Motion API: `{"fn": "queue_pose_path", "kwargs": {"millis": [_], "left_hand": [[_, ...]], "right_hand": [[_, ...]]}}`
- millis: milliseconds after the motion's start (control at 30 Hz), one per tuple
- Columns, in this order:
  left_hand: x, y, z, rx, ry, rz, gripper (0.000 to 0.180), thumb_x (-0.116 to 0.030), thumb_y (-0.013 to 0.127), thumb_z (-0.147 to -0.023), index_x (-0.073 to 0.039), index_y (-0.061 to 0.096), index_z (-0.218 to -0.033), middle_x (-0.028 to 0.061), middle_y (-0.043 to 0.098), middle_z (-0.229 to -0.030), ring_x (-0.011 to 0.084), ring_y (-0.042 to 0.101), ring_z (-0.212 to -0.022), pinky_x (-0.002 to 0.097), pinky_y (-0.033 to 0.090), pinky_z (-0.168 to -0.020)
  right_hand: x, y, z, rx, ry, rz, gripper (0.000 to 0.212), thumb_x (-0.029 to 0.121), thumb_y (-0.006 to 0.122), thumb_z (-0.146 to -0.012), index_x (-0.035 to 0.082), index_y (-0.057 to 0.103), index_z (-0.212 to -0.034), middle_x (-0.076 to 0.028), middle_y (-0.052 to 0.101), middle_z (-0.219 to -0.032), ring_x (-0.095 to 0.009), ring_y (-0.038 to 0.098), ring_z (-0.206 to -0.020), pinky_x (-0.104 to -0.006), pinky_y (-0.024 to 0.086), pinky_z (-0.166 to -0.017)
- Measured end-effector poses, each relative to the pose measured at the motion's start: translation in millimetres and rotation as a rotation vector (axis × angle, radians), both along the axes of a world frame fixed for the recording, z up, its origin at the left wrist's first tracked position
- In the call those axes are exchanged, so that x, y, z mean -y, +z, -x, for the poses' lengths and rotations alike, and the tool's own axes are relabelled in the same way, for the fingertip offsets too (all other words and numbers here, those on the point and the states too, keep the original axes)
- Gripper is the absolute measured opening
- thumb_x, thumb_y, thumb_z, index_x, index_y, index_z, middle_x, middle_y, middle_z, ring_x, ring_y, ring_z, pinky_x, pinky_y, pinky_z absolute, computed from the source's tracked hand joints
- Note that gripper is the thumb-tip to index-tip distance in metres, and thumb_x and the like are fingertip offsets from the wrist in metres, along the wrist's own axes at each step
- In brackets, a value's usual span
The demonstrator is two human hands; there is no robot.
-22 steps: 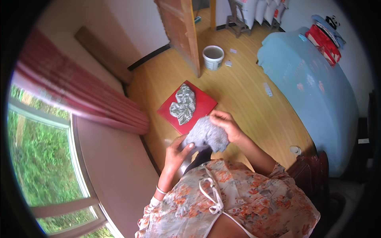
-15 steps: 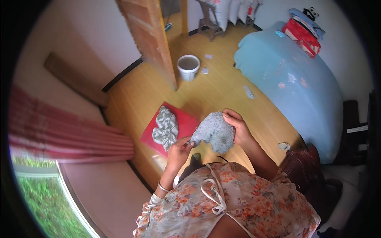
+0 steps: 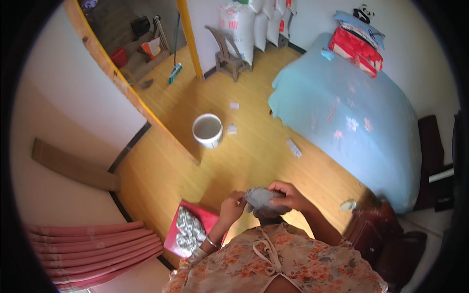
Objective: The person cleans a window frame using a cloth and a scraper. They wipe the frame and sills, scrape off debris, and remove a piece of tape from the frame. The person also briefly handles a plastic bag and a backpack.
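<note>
A fuzzy grey-blue cloth (image 3: 259, 198) is bunched up between my hands, in front of my body. My left hand (image 3: 232, 207) pinches its left edge between thumb and fingers. Wrapped over its right side, my right hand (image 3: 291, 197) grips the cloth, and part of the cloth's underside is hidden. Below and to the left of my hands is a red square surface (image 3: 207, 215), partly covered by my left forearm. On it lies a crumpled grey-and-white patterned cloth (image 3: 189, 232).
A white bucket (image 3: 211, 143) stands on the wooden floor by the open door (image 3: 141, 105), with small flat packets (image 3: 232, 129) beside it. On the right is a bed with a blue cover (image 3: 351, 136). Farther off are a wooden chair (image 3: 229, 56), white sacks (image 3: 238, 29) and a broom (image 3: 175, 73).
The view has tilted up, showing more of the doorway. The grey-blue cloth looks more bunched, and my right hand has moved further over it. Both hands still hold it.
</note>
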State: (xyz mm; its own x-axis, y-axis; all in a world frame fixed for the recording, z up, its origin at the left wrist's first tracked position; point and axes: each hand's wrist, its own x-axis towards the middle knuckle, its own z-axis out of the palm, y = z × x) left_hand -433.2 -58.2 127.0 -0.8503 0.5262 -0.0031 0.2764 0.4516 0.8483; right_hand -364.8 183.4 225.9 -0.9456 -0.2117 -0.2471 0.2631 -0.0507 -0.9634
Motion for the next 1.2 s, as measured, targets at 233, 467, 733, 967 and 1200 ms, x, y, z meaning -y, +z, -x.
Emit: {"fn": "queue_pose_path", "kwargs": {"millis": [233, 467, 733, 967, 1200], "left_hand": [[-77, -24, 127, 0.359, 0.229, -0.315, 0.016, -0.018, 0.059, -0.101, -0.003, 0.064, -0.101, 0.0156, 0.071, -0.091, 0.0226, 0.072, -0.085, 0.0342, 0.055, -0.070], [-142, 54, 279, 0.461, 0.317, -0.670, 0.012, -0.008, 0.052, -0.104, -0.002, 0.061, -0.100, -0.0026, 0.060, -0.090, 0.0078, 0.052, -0.085, 0.0227, 0.042, -0.079], [-198, -29, 498, 0.298, 0.235, -0.427, 0.019, -0.019, 0.058, -0.103, -0.003, 0.062, -0.093, 0.0021, 0.060, -0.079, 0.0093, 0.056, -0.076, 0.0271, 0.048, -0.071], [-240, 23, 665, 0.418, 0.189, -0.575, 0.014, -0.016, 0.054, -0.106, -0.005, 0.060, -0.098, -0.0060, 0.054, -0.086, 0.0042, 0.047, -0.081, 0.0216, 0.041, -0.075], [-252, 7, 789, 0.424, 0.440, -0.605, 0.029, -0.020, 0.057, -0.104, -0.004, 0.055, -0.129, 0.0008, 0.060, -0.109, 0.0108, 0.055, -0.100, 0.0262, 0.045, -0.091]], "right_hand": [[-110, -17, 161, -0.052, 0.109, -0.061, 0.029, 0.010, 0.074, -0.088, 0.003, 0.060, -0.112, -0.002, 0.061, -0.102, -0.008, 0.057, -0.092, -0.0271, 0.047, -0.083], [-181, -34, 341, -0.126, 0.127, 0.312, 0.025, 0.014, 0.075, -0.085, 0.005, 0.062, -0.104, -0.006, 0.067, -0.102, -0.022, 0.066, -0.091, -0.0377, 0.051, -0.081], [-203, -85, 523, -0.430, 0.207, -0.952, 0.018, 0.027, 0.065, -0.084, 0.009, 0.067, -0.083, -0.013, 0.067, -0.079, -0.035, 0.066, -0.085, -0.0458, 0.052, -0.067], [-232, -84, 691, -0.341, 0.161, -0.698, 0.010, 0.015, 0.071, -0.085, 0.008, 0.066, -0.090, -0.011, 0.067, -0.083, -0.027, 0.066, -0.075, -0.0383, 0.052, -0.069], [-243, -99, 886, -0.412, 0.281, -0.147, 0.012, 0.012, 0.067, -0.093, 0.003, 0.064, -0.099, -0.009, 0.068, -0.094, -0.014, 0.059, -0.074, -0.0304, 0.049, -0.068]]}}
